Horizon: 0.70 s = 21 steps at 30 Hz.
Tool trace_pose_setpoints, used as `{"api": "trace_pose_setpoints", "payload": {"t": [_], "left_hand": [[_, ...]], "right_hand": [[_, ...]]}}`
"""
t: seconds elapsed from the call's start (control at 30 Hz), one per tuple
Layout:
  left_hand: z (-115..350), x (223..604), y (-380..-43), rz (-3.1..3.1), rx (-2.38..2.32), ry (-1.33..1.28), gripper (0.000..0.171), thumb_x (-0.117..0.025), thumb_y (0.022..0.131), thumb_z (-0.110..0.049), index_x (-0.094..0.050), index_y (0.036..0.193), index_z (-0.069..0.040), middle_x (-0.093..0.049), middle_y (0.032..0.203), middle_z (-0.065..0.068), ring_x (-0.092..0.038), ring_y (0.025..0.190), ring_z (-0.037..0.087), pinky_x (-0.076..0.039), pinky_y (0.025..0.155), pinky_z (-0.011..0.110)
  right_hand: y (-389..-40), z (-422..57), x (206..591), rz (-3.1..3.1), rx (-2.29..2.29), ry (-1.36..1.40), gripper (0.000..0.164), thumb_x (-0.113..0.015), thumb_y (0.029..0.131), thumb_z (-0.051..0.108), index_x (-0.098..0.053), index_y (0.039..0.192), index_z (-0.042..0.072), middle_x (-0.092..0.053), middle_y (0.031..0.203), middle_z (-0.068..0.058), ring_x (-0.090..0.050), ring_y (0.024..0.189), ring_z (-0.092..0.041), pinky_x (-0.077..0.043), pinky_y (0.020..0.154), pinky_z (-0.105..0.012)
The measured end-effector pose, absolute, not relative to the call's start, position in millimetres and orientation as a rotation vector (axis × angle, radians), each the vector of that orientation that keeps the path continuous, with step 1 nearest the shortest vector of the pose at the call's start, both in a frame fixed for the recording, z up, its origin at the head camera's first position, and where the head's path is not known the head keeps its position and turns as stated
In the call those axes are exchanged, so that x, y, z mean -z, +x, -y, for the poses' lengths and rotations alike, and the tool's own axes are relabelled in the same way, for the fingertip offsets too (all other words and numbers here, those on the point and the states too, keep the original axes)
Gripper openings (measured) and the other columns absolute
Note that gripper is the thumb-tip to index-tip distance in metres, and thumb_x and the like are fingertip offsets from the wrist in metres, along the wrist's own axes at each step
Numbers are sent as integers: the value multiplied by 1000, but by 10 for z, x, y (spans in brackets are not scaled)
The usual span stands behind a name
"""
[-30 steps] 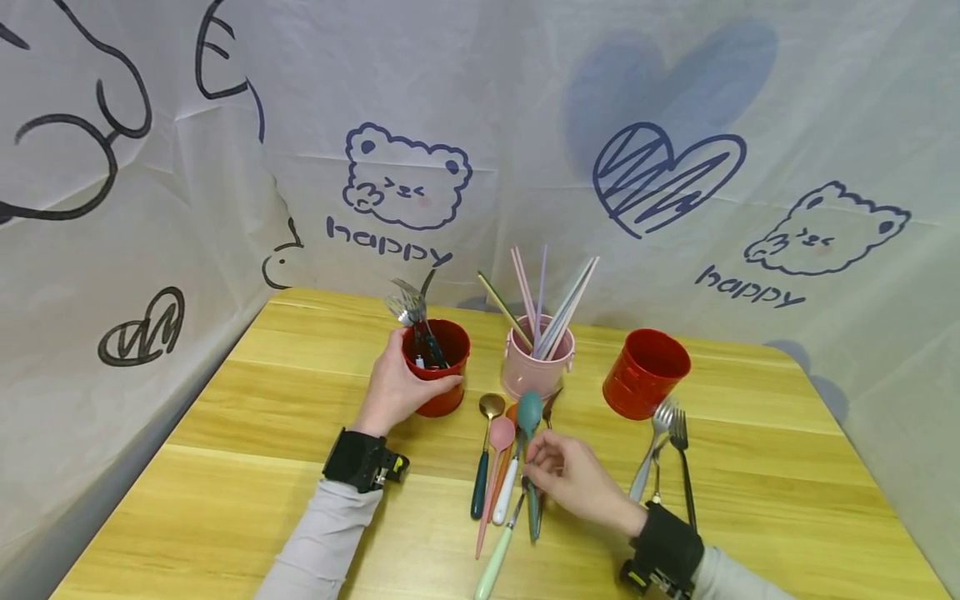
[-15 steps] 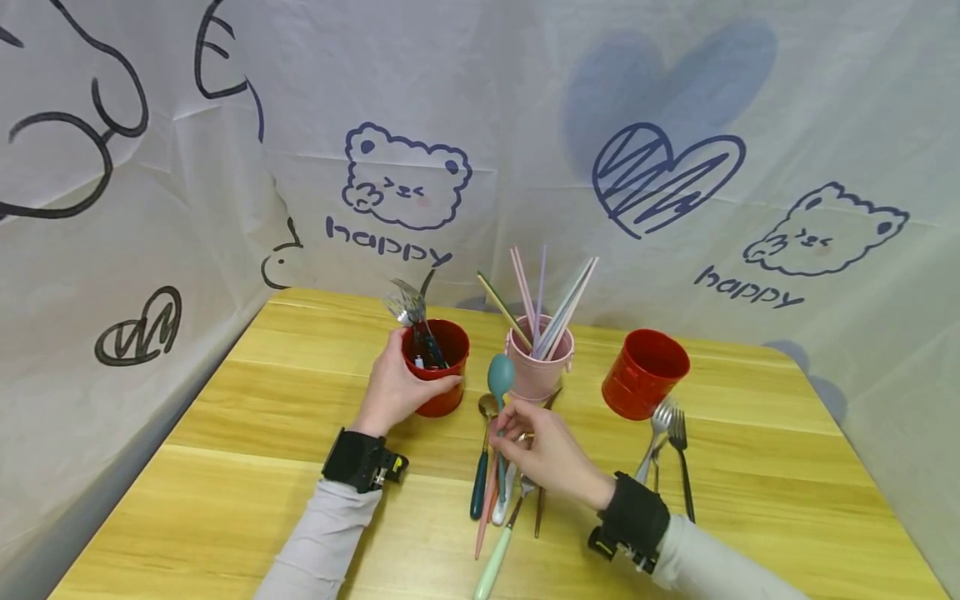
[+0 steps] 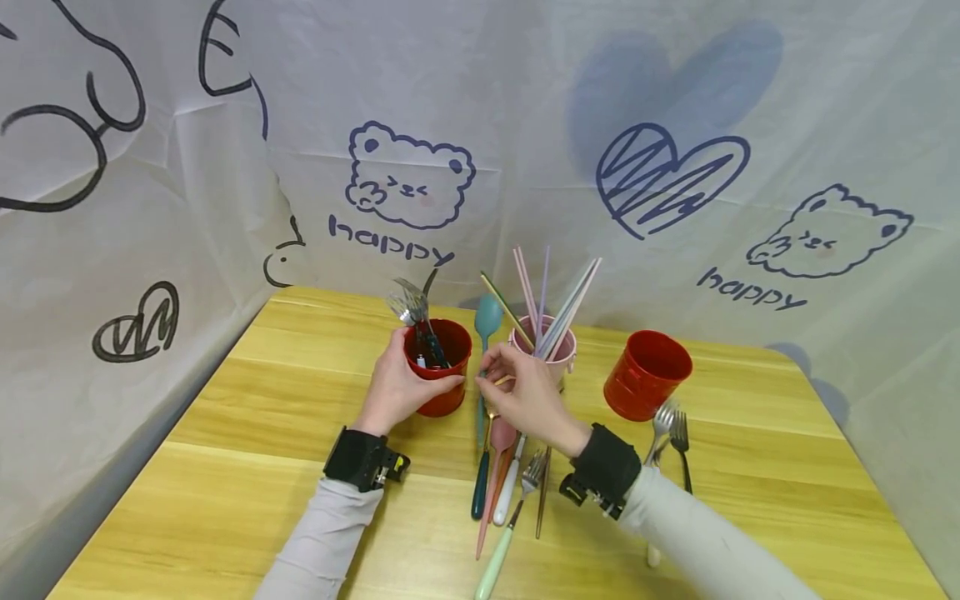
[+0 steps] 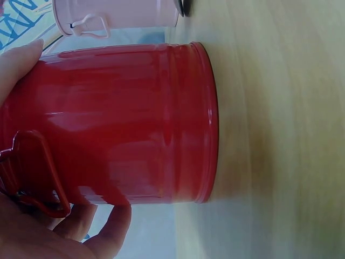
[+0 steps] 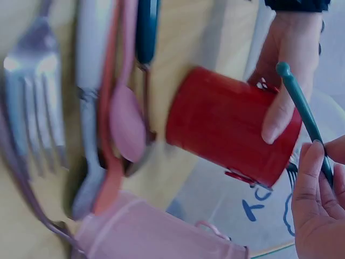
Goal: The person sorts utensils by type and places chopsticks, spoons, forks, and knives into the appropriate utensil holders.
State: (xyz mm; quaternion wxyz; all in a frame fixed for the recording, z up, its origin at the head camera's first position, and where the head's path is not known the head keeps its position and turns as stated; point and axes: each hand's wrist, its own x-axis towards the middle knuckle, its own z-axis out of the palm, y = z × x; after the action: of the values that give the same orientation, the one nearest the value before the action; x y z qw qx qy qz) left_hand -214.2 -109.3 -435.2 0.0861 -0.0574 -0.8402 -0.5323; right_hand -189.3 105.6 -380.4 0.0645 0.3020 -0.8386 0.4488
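Observation:
My left hand (image 3: 397, 383) grips the side of a red bucket (image 3: 442, 403) that stands on the table. Several forks (image 3: 412, 307) lean inside that bucket, heads up. Between thumb and fingers, my right hand (image 3: 531, 400) pinches a teal spoon (image 3: 488, 317) by its handle, bowl upward, just right of the bucket. In the right wrist view the handle of the teal spoon (image 5: 297, 98) sticks out past the fingers. Below lie a pink spoon (image 3: 502, 435), a dark-blue-handled spoon (image 3: 480, 492), a white-handled utensil (image 3: 507, 493) and a mint-handled fork (image 3: 495, 560).
Behind the right hand stands a pink bucket (image 3: 567, 354) holding several pastel sticks (image 3: 570, 304). Further right is a second red bucket (image 3: 637, 387). Forks (image 3: 679, 433) lie in front of it, partly hidden by the right sleeve. A drawn-on white cloth hangs behind the table (image 3: 247, 467).
My right hand has lifted the teal spoon from the row of utensils and carried it left and away from me, close to the left red bucket. The left hand keeps its place.

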Motion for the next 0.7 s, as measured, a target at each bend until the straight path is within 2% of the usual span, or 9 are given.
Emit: {"api": "trace_pose_setpoints", "payload": {"t": [0.27, 0.5, 0.7], "left_hand": [[1092, 4366, -2152, 2494, 1575, -170, 93, -92, 72, -28, -37, 143, -4, -58, 140, 18, -60, 126, 34, -52, 106, 50], [1098, 4360, -2158, 2482, 1586, -179, 93, -92, 71, -27, -38, 142, -4, -59, 138, 18, -60, 125, 34, -52, 106, 49], [1096, 4360, -2156, 2484, 1594, -179, 92, -92, 71, -27, -38, 142, -4, -59, 138, 17, -61, 124, 34, -52, 106, 49]], "right_hand": [[-2118, -964, 3591, 2403, -1337, 827, 15, -68, 94, 4, -61, 107, 1, -70, 97, -15, -71, 86, -24, -60, 73, -23], [-2243, -837, 3455, 2313, -1360, 766, 15, -67, 95, 6, -60, 107, 1, -70, 100, -14, -71, 91, -23, -63, 80, -37], [-2353, -730, 3515, 2235, -1348, 747, 15, -67, 95, 5, -60, 107, 0, -71, 100, -15, -72, 91, -25, -63, 82, -39]]}}
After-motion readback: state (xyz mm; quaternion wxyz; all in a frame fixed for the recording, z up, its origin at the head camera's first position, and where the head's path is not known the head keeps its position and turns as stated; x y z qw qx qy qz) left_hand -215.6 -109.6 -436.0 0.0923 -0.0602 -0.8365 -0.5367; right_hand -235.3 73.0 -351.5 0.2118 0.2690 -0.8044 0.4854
